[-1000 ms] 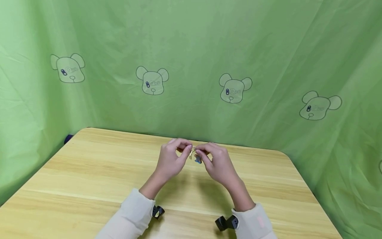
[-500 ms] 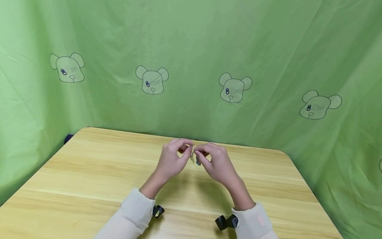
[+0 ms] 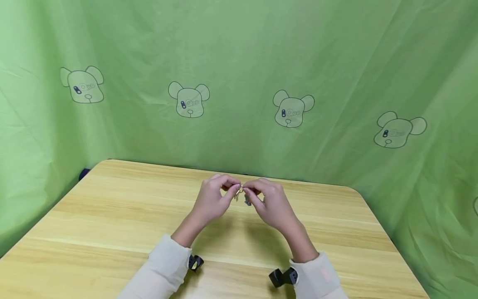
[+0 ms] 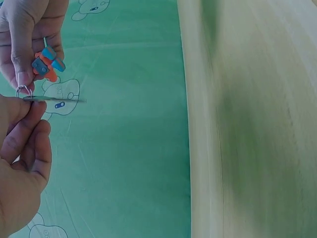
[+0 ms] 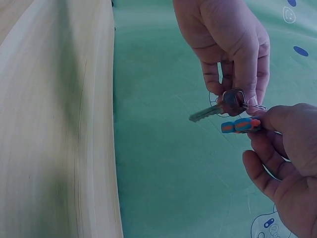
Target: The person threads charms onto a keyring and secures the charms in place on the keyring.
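Above the far part of the table, my left hand (image 3: 214,200) and right hand (image 3: 271,203) meet fingertip to fingertip. Between them is a small metal key ring (image 5: 255,106), pinched by thumb and fingers from either side. A key (image 5: 232,103) with a silvery head hangs from the ring by the left fingertips; the left wrist view shows it nearly edge-on. Below the right fingertips dangles a small charm (image 4: 45,64) in orange, blue and grey, its upper part near the right fingers. Fingertips partly hide the ring, so its exact opening cannot be made out.
The light wood table (image 3: 112,216) has rounded far corners. A green curtain (image 3: 239,50) with printed bear heads surrounds its far side and both flanks. Black wrist cameras (image 3: 278,278) stick out from the pale sleeves (image 3: 317,276). A dark object (image 3: 84,173) shows behind the far left corner.
Both hands stay nearly in place, with slight fingertip movement. The key and charm have swung and turned; the key now hangs a little further left than half a second ago.
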The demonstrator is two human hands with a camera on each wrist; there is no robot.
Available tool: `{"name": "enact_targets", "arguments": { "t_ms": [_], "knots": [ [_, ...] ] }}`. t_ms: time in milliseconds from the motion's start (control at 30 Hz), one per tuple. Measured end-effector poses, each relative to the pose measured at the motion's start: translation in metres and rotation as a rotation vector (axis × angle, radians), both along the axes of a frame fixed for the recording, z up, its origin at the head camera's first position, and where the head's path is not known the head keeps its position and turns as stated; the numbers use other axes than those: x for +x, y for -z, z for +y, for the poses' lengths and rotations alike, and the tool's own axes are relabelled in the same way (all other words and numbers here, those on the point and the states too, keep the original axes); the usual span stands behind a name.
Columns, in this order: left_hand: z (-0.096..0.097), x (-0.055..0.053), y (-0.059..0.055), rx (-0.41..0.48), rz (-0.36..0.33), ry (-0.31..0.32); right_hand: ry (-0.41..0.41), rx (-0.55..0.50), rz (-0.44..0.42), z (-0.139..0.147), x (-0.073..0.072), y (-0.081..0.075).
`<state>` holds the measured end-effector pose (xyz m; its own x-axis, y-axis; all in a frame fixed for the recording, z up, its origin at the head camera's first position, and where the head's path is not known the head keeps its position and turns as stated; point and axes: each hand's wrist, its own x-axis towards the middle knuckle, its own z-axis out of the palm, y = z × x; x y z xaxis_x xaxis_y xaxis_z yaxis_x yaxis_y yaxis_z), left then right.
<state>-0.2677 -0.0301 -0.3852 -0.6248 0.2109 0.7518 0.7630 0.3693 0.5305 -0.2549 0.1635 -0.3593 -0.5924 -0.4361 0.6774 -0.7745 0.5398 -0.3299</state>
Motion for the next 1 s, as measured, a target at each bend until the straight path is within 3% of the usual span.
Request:
{"name": "enact_targets", "arguments": {
  "t_ms": [367,1000],
  "knots": [
    [0.0005,-0.0009,-0.0008,0.073,-0.043,0.007,-0.031,0.003,-0.006,-0.0002,0.0000,-0.0009],
    [-0.0003,-0.0015,0.0003,0.033,-0.036,-0.009,-0.009,-0.007,-0.030,0.0017,0.0001,-0.0022]
  ]
}}
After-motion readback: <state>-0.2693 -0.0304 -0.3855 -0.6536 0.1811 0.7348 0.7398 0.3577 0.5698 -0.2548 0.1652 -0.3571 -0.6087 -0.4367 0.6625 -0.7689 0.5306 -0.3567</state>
